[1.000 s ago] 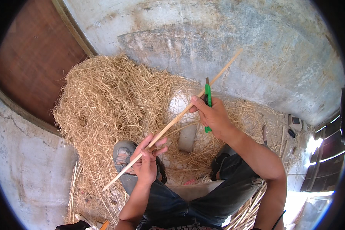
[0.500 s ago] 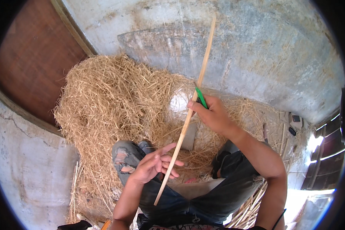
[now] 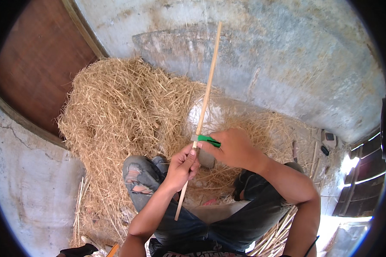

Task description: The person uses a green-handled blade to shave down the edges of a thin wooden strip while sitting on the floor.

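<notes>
A long, thin strip of pale wood or bamboo (image 3: 210,77) slants up and away from my lap toward the wall. My left hand (image 3: 182,168) is closed around its lower part, thumb on top. My right hand (image 3: 231,147) grips a green-handled utility knife (image 3: 209,140). The knife's short metal blade lies across the strip just above my left thumb. Both hands are close together over the gap between my knees. How deep the blade sits in the strip, if at all, cannot be seen.
A big heap of straw (image 3: 120,103) fills the left, against a stained wall (image 3: 287,55). A white object (image 3: 203,115) lies behind my hands. Bundled sticks (image 3: 276,233) rest beside my right thigh. Small dark devices (image 3: 329,138) sit at the far right.
My left hand, open before, has closed on the strip. My right hand has let go of the strip, moved nearer and laid the knife blade across it. The strip's top has swung left.
</notes>
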Available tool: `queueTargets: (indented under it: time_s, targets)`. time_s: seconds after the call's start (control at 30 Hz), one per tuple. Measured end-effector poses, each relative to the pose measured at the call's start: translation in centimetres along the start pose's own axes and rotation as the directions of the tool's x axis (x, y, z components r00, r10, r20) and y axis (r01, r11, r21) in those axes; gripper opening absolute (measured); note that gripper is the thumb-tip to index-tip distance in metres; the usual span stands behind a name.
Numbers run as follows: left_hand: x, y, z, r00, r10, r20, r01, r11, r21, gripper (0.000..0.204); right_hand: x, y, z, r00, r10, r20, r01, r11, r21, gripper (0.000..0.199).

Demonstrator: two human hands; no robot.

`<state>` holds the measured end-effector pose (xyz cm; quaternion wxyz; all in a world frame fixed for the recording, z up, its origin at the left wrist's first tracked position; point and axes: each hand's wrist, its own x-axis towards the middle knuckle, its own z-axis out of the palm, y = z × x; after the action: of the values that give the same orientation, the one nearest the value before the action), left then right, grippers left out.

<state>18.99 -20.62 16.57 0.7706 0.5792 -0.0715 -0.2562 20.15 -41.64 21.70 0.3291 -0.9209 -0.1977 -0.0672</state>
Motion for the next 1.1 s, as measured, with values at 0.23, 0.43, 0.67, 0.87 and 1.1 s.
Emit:
queueTargets:
  time_s: [0.23,0.43,0.67,0.87,1.1]
  targets:
    - [0.1,-0.6,-0.6,1.000,-0.016,0.008,0.016,0.998,-0.061,0.028,-0.4,1.2,2.3,0.999,-0.014,0.036,0.015,0.999,-0.035,0.054]
    - [-0.5,0.1,-0.8,0.995,-0.083,-0.048,0.081,0.995,-0.058,0.030,-0.4,1.3,3.0,0.999,-0.001,0.049,0.008,0.990,-0.143,0.057]
    - [-1.4,0.5,-0.6,0.992,-0.092,-0.090,0.089,0.995,-0.032,0.043,0.2,1.8,3.7,0.998,-0.020,-0.066,0.006,0.978,-0.209,0.057]
    - [-5.5,-0.5,-2.0,0.998,-0.060,0.020,0.059,0.996,0.060,0.050,2.6,6.4,-4.2,0.897,0.210,-0.389,-0.240,0.970,-0.030,0.050]
    - [-4.2,-0.5,-1.3,0.992,-0.028,-0.126,0.023,0.999,-0.040,0.047,0.4,0.5,1.4,0.995,-0.005,-0.105,0.010,0.999,0.043,0.051]
